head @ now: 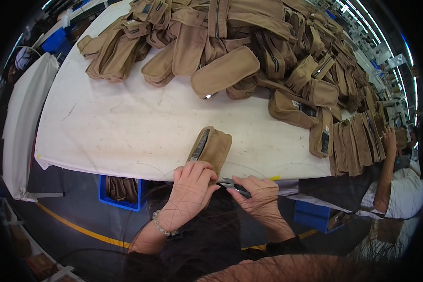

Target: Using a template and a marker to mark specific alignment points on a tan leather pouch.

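My left hand (194, 183) grips the near end of a tan fabric zippered pouch (216, 146), which lies at the front edge of the white-covered table. A dark strip with a printed label runs along the pouch's left side. In my right hand (255, 194) is a pair of small dark-handled thread snips (236, 187), with the blades pointing left, close to my left thumb and the pouch's near end. Whether the blades touch the pouch or a thread cannot be told.
Many similar pouches (225, 72) are heaped along the table's (127, 134) far side and right. A blue crate (139, 197) with brown pieces stands below left, another blue crate (312, 215) below right. A co-worker's arm (387, 176) reaches to the pouches at far right.
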{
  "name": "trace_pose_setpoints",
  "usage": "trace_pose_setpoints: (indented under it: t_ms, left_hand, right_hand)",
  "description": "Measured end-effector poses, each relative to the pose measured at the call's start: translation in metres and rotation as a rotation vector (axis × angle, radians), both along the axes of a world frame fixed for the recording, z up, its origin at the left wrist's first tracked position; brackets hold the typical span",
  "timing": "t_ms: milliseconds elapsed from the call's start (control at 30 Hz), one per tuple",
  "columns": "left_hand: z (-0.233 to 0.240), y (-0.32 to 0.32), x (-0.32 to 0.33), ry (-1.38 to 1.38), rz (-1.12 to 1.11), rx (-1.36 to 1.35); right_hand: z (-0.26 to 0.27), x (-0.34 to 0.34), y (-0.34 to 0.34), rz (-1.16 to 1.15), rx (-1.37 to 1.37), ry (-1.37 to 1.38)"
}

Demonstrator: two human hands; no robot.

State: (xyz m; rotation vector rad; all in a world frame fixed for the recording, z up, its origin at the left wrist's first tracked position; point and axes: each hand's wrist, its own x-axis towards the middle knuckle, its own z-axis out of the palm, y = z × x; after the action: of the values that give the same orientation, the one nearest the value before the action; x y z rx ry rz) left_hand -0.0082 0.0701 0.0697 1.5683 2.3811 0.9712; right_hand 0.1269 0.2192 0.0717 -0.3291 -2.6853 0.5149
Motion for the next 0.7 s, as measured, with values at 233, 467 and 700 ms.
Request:
trace_pose_setpoints:
  t_ms: [233, 467, 700]
  left_hand:
    - [-0.014, 0.0, 0.0, 0.087, 0.02, -0.057]
    - [-0.013, -0.001, -0.001, 0.102, 0.035, -0.023]
    - [-0.006, -0.003, -0.003, 0.043, -0.007, 0.004]
  right_hand:
    - [0.006, -0.001, -0.003, 0.002, 0.115, 0.062]
    - [0.011, -0.007, -0.008, 0.071, 0.214, 0.047]
    - [0.019, -0.007, -0.01, 0.078, 0.245, -0.019]
